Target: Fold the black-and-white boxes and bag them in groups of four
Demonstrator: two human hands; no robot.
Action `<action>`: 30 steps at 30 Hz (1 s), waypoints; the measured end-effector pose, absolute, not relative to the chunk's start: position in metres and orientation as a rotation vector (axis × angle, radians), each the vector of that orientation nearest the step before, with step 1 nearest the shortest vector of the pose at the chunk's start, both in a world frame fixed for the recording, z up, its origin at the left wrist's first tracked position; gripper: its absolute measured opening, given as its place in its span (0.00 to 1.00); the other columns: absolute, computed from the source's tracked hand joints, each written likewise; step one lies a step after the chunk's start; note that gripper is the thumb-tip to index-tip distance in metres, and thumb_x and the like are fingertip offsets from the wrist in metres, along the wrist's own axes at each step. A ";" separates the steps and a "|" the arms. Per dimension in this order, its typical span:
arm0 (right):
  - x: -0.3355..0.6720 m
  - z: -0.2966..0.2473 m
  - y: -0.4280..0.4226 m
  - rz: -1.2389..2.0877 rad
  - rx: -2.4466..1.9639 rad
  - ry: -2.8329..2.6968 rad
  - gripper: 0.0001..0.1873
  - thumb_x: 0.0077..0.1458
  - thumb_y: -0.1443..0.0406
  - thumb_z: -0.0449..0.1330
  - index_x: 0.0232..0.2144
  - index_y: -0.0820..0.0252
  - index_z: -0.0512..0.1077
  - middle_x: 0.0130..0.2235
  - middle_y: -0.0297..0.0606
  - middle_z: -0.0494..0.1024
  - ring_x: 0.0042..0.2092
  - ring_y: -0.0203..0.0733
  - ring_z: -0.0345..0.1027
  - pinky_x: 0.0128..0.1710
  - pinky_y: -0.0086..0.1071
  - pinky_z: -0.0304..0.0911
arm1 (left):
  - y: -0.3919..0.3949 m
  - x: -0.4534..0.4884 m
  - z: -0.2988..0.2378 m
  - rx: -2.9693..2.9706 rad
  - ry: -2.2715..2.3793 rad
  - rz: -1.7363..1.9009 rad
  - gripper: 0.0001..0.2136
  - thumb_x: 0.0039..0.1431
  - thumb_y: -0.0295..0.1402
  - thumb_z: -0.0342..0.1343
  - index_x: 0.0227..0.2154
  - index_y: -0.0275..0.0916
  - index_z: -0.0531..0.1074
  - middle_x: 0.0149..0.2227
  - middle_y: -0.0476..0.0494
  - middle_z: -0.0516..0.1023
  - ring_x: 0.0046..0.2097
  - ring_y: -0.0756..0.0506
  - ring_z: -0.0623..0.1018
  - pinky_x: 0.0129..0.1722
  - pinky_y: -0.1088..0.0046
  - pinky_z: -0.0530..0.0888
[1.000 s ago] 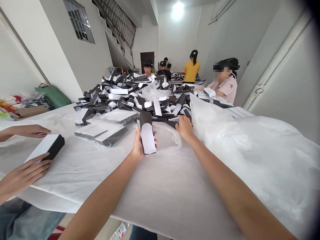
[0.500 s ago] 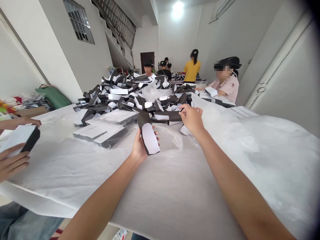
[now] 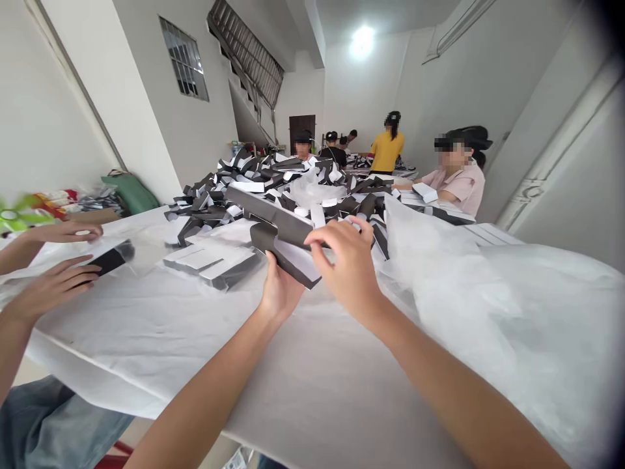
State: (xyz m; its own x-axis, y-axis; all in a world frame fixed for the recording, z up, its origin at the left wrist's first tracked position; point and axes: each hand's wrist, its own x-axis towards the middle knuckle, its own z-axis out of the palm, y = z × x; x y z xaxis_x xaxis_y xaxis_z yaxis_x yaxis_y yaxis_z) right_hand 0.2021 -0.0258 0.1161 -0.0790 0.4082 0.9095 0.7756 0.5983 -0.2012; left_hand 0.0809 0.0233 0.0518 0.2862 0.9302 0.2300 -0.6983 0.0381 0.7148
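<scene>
My left hand (image 3: 282, 292) is closed around the lower side of a folded black-and-white card piece (image 3: 299, 262), its white face partly visible. In my right hand (image 3: 347, 264), thumb and fingers pinch the near end of a long black card piece (image 3: 273, 212). This long piece slants up to the left, just above the card in my left hand; whether the two touch, I cannot tell. Behind both hands rises a big heap of similar black-and-white card pieces (image 3: 205, 202). A flat stack of white-topped pieces in clear plastic (image 3: 215, 264) lies left of my left hand.
At the left, a co-worker's hands (image 3: 58, 286) are at a black-and-white piece (image 3: 114, 257) on the white-covered table (image 3: 146, 352). Clear plastic sheeting (image 3: 488, 306) spreads over the right side. A person in pink (image 3: 463, 182) sits at the far right; others are farther back.
My right hand has come from the heap toward my left hand, bringing the long black card piece. The left-hand card has tilted. The co-worker's piece at the left is lower, at the table.
</scene>
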 end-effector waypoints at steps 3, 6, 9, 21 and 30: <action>0.192 0.105 -0.027 -0.488 -0.990 -1.797 0.13 0.59 0.74 0.50 0.32 0.52 0.70 0.30 0.29 0.75 0.35 0.40 0.69 0.60 0.47 0.45 | 0.022 0.078 0.055 0.843 0.262 1.321 0.28 0.67 0.54 0.35 0.51 0.40 0.71 0.54 0.42 0.74 0.59 0.39 0.70 0.53 0.62 0.72; 0.196 0.102 -0.022 -0.459 -1.004 -1.815 0.14 0.60 0.74 0.50 0.35 0.52 0.71 0.31 0.31 0.75 0.36 0.40 0.69 0.59 0.46 0.46 | 0.022 0.075 0.059 0.824 0.258 1.347 0.28 0.66 0.54 0.37 0.53 0.41 0.71 0.54 0.41 0.74 0.59 0.38 0.69 0.52 0.60 0.73; 0.203 0.103 -0.017 -0.414 -1.020 -1.826 0.15 0.61 0.73 0.49 0.39 0.52 0.72 0.32 0.32 0.76 0.37 0.40 0.69 0.59 0.45 0.47 | 0.021 0.074 0.063 0.813 0.259 1.363 0.27 0.66 0.54 0.39 0.55 0.43 0.69 0.57 0.40 0.72 0.61 0.37 0.68 0.51 0.59 0.74; 0.215 0.120 -0.025 -0.027 -1.187 -2.003 0.20 0.60 0.68 0.53 0.53 0.55 0.70 0.35 0.36 0.74 0.41 0.43 0.69 0.46 0.37 0.62 | 0.026 0.072 0.059 0.801 0.289 1.392 0.23 0.64 0.52 0.46 0.55 0.47 0.69 0.61 0.44 0.68 0.64 0.39 0.65 0.55 0.59 0.73; 0.240 0.133 -0.027 0.271 -1.306 -2.009 0.28 0.58 0.56 0.57 0.60 0.47 0.64 0.61 0.37 0.65 0.55 0.47 0.65 0.49 0.38 0.64 | 0.024 0.079 0.049 0.926 0.272 1.263 0.23 0.63 0.51 0.49 0.56 0.47 0.68 0.61 0.43 0.67 0.64 0.36 0.63 0.56 0.55 0.71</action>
